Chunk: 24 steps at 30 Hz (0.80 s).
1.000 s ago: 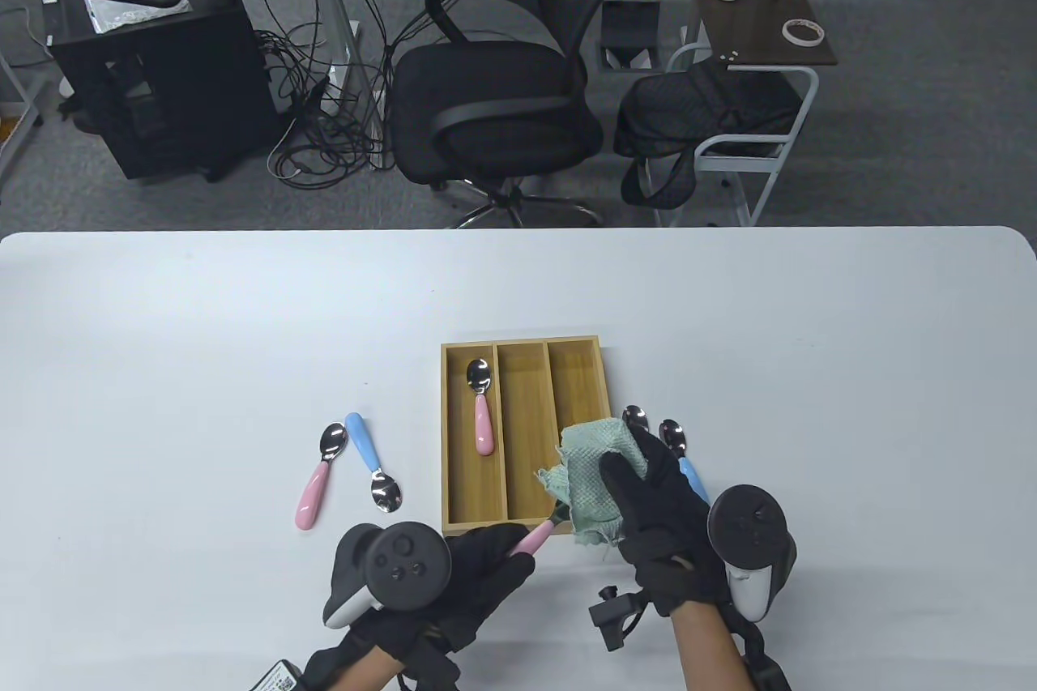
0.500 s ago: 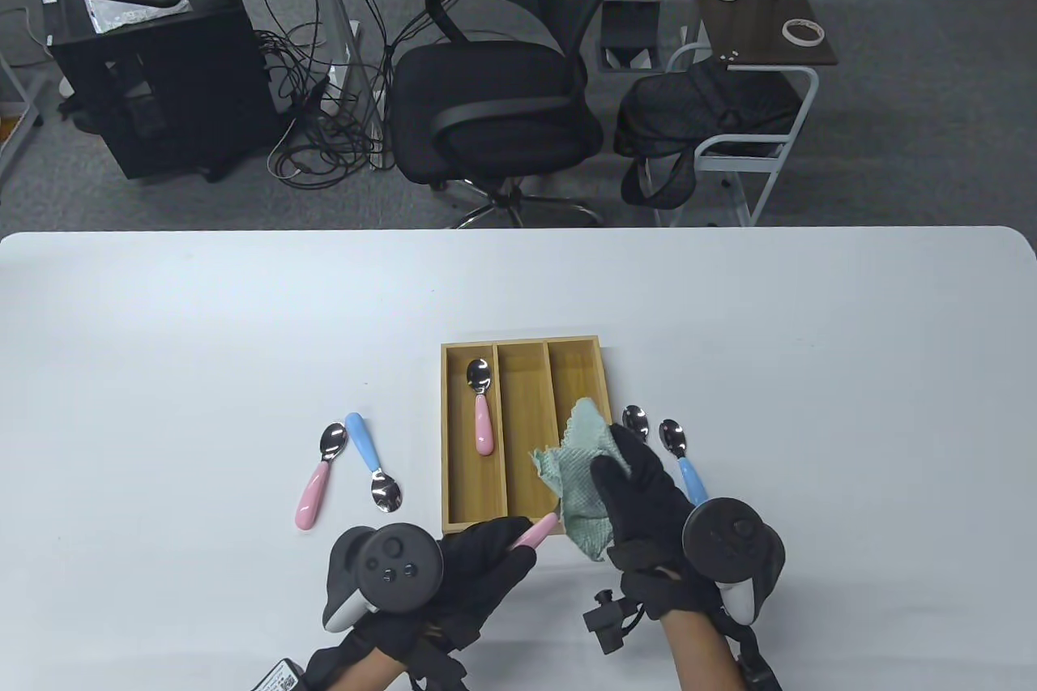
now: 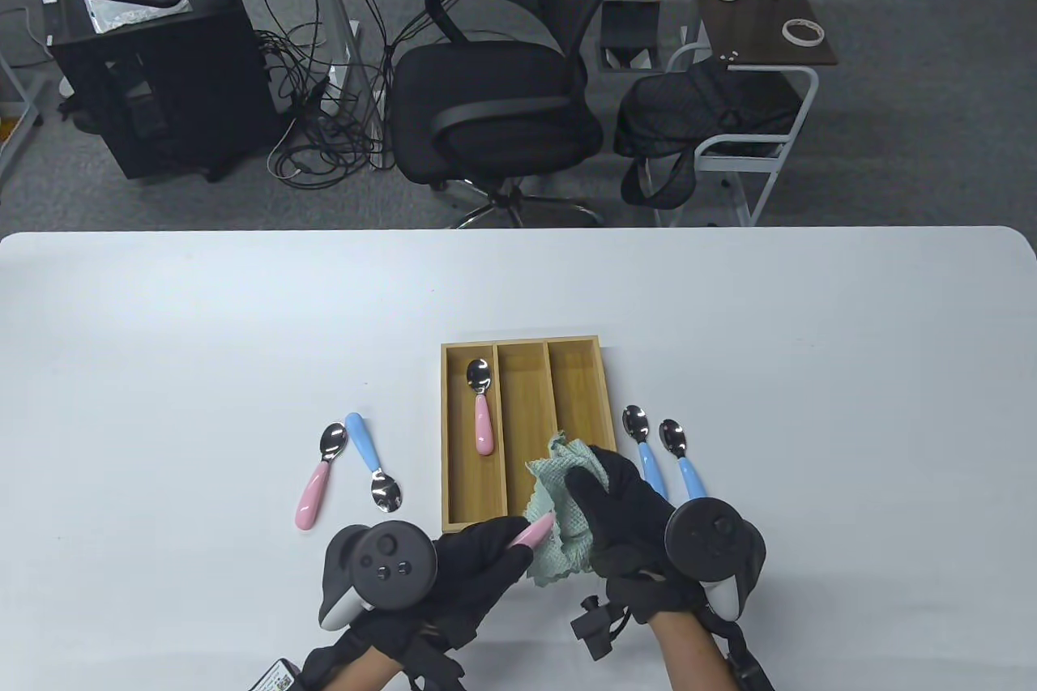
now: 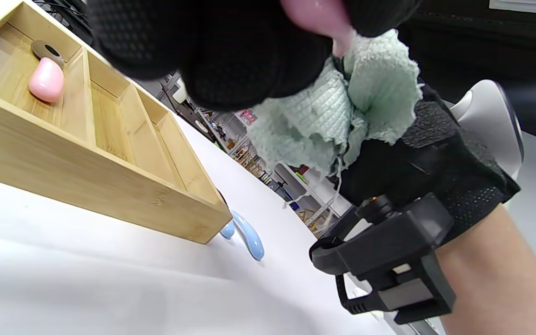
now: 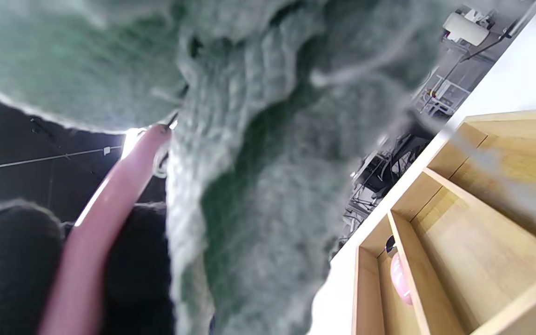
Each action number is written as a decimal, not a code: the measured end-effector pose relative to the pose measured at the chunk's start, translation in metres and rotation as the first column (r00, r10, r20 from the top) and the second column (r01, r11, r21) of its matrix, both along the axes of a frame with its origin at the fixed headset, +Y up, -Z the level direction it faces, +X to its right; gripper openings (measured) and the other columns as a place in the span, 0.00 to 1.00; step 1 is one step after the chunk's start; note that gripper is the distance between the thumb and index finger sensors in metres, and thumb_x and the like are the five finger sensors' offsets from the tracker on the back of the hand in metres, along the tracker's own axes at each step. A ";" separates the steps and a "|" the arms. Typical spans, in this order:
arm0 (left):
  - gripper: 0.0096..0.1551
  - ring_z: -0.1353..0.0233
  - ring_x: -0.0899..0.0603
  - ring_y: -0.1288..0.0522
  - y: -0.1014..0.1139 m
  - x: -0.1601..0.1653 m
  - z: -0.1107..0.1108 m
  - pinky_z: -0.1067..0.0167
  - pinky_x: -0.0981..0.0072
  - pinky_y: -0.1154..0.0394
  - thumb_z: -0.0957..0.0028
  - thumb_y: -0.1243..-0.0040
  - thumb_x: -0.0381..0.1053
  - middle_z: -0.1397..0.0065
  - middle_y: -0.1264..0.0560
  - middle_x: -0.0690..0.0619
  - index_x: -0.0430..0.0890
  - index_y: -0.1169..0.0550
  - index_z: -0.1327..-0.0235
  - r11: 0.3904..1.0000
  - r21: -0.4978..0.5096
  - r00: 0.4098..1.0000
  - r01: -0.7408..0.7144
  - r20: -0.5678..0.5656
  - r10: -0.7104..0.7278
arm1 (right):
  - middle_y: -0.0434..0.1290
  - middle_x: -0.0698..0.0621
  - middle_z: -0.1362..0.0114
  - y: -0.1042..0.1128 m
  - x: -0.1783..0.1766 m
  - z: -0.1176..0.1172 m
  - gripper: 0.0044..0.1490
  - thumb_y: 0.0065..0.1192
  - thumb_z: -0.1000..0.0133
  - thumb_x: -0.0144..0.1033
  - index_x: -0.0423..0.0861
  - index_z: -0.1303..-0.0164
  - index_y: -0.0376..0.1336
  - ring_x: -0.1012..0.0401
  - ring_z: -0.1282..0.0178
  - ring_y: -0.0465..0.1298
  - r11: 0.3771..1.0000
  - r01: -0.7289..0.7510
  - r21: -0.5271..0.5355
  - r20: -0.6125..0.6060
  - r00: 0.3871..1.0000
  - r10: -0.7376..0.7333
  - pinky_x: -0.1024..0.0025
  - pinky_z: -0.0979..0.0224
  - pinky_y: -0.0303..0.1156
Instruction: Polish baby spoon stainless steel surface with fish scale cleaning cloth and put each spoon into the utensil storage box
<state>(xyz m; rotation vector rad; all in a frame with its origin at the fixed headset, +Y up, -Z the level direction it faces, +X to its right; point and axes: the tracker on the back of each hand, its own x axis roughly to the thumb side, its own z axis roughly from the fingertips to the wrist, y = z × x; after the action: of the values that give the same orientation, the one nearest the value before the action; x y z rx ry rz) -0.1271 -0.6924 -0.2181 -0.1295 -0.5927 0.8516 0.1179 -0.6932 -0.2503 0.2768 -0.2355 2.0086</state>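
- The pink-handled spoon (image 3: pixel 535 534) sits over the near edge of the wooden box (image 3: pixel 525 432), its steel end buried in the crumpled, waffle-textured green cloth (image 3: pixel 559 513).
- The left hand (image 3: pixel 462 569) pinches the smooth handle.
- The right hand (image 3: pixel 628 513) curls round the cloth.
- Another pink spoon (image 3: pixel 480 407) lies in the box's left slot on the white counter (image 3: pixel 162 334).

Wiping a pink spoon at the box's near edge

We see left hand (image 3: pixel 470 561) gripping pink-handled spoon (image 3: pixel 535 533); right hand (image 3: pixel 628 513) wraps green cloth (image 3: pixel 559 492) over its bowl; wooden box (image 3: pixel 525 432) holds one spoon (image 3: pixel 480 407).
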 end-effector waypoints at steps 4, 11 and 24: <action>0.31 0.50 0.47 0.17 -0.001 0.000 -0.001 0.50 0.53 0.19 0.32 0.55 0.60 0.41 0.21 0.49 0.41 0.28 0.27 1.000 -0.001 1.000 0.012 0.000 -0.012 | 0.81 0.49 0.48 -0.002 0.000 0.000 0.30 0.44 0.31 0.47 0.36 0.33 0.61 0.67 0.62 0.87 1.000 -0.021 -0.008 -0.017 1.000 0.021 0.76 0.57 0.89; 0.30 0.50 0.46 0.17 -0.003 -0.003 -0.003 0.50 0.53 0.19 0.32 0.54 0.59 0.40 0.21 0.48 0.41 0.28 0.27 1.000 -0.006 1.000 0.022 0.006 -0.022 | 0.70 0.42 0.28 -0.010 0.000 -0.008 0.31 0.56 0.32 0.34 0.36 0.23 0.51 0.51 0.39 0.83 0.947 0.256 -0.197 -0.259 0.918 -0.302 0.62 0.37 0.86; 0.30 0.51 0.46 0.17 -0.006 0.001 -0.003 0.50 0.53 0.19 0.32 0.55 0.60 0.40 0.21 0.49 0.42 0.28 0.27 0.999 -0.018 0.999 0.029 0.029 -0.028 | 0.80 0.50 0.45 -0.001 0.000 0.001 0.29 0.52 0.33 0.52 0.42 0.33 0.62 0.66 0.57 0.88 0.998 -0.010 0.061 -0.020 1.000 0.011 0.74 0.53 0.89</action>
<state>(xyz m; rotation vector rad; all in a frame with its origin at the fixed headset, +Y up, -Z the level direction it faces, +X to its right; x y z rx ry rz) -0.1265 -0.6982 -0.2210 -0.1662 -0.6087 0.8288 0.1181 -0.6941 -0.2492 0.3369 -0.2831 2.0104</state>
